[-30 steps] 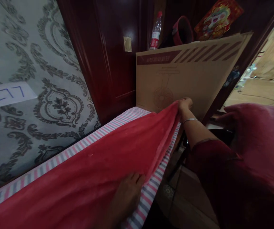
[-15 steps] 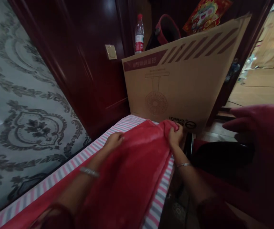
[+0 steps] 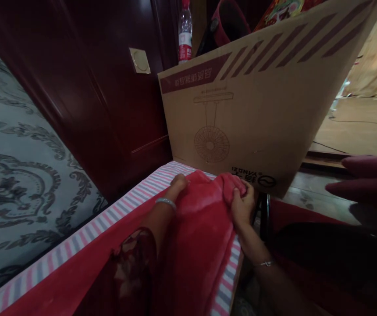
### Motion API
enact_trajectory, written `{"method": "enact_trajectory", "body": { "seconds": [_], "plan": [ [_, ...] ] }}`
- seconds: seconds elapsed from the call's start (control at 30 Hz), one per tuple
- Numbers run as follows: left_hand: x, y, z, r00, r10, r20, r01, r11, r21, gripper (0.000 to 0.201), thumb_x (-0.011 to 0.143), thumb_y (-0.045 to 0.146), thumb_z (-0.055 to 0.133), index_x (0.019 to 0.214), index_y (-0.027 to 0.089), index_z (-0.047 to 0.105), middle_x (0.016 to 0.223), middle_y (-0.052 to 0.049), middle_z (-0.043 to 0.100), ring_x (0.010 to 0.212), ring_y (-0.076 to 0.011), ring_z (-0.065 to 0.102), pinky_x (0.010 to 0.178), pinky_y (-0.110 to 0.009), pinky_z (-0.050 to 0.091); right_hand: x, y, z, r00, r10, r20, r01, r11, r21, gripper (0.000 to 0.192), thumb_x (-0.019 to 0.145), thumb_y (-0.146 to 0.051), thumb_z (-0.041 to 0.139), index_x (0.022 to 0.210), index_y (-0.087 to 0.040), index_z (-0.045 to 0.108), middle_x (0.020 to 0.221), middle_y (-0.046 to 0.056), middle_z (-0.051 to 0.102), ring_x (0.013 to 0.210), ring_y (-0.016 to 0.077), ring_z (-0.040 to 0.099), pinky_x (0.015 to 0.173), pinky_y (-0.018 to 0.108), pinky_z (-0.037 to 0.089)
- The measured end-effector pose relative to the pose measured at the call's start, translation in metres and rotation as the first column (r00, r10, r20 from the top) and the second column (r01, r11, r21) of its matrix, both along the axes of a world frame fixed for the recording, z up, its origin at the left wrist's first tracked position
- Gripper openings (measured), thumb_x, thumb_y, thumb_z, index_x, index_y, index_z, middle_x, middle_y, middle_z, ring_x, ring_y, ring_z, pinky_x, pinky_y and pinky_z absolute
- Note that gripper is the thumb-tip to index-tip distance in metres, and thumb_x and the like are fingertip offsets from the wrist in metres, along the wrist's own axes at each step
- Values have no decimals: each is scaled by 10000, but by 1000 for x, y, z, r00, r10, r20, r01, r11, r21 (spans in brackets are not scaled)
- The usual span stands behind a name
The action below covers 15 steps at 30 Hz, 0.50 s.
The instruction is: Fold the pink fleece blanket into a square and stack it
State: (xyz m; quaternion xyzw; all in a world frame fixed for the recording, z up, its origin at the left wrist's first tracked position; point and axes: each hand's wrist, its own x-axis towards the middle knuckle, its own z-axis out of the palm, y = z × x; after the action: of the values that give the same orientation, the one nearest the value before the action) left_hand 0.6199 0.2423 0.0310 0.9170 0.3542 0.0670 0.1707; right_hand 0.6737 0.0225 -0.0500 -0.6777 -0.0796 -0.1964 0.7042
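Observation:
A red plush blanket [image 3: 188, 237] lies lengthwise over a pink, grey and white striped sheet [image 3: 93, 228]. My right hand [image 3: 243, 204] is closed on a bunched far right corner of the blanket, thumb on top. At the blanket's far left edge, my left hand [image 3: 178, 183] has its fingers curled on the cloth; its fingertips are mostly hidden. Both wrists wear bracelets.
Just beyond the blanket stands a large cardboard box [image 3: 257, 114]. A bottle [image 3: 185, 37] rises behind it. Patterned wallpaper [image 3: 14, 184] and a dark red panel [image 3: 109, 87] border the left. Pink finger-like shapes [image 3: 366, 188] jut in from the right.
My left hand has moved forward and right along the blanket's edge, nearer the far end. My right hand keeps its hold on the corner. The view has shifted closer to the box.

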Motion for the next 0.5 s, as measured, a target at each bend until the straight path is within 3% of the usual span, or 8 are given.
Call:
{"method": "enact_trajectory", "body": {
  "seconds": [0.07, 0.17, 0.27, 0.37, 0.5],
  "plan": [
    [1, 13, 19, 997, 18, 78, -21, 999, 48, 216, 889, 224, 597, 1053, 146, 713, 1141, -139, 732, 1070, -259, 668, 887, -311, 477, 12, -1, 13, 998, 27, 51, -28, 1000, 11, 429, 788, -374, 486, 1169, -211, 599, 1204, 119, 654, 1135, 249, 603, 1015, 375, 449],
    [-4, 41, 52, 970, 77, 229, -112, 983, 142, 292, 955, 205, 464, 1152, 187, 679, 1237, -106, 679, 1137, -231, 618, 939, -302, 449, 36, 4, 28, 991, 44, 127, -48, 999, 25, 417, 788, -341, 477, 1153, -194, 614, 1171, 116, 666, 1081, 238, 621, 1002, 371, 456],
    [-7, 66, 63, 932, 179, 315, -241, 956, 169, 336, 976, 240, 430, 1230, 186, 644, 1323, -143, 599, 1174, -260, 594, 950, -331, 455, 55, 19, 26, 990, 53, 127, -52, 999, -12, 434, 765, -314, 461, 1144, -171, 618, 1141, 124, 676, 1058, 244, 629, 990, 376, 466],
    [-3, 80, 42, 927, 231, 296, -275, 955, 114, 294, 933, 245, 535, 1175, 177, 686, 1305, -161, 616, 1135, -280, 626, 917, -336, 478, 64, 32, 8, 996, 64, 65, -55, 990, -130, 440, 759, -288, 434, 1138, -165, 622, 1134, 129, 686, 1064, 249, 633, 983, 373, 475],
    [12, 93, 1, 948, 233, 216, -230, 972, -37, 221, 885, 319, 653, 929, 127, 753, 1013, -153, 742, 977, -280, 698, 822, -310, 507, 71, 29, -12, 997, 72, -8, -71, 956, -286, 431, 757, -262, 446, 1129, -166, 643, 1116, 131, 706, 1037, 266, 643, 978, 381, 471]
  ]
}}
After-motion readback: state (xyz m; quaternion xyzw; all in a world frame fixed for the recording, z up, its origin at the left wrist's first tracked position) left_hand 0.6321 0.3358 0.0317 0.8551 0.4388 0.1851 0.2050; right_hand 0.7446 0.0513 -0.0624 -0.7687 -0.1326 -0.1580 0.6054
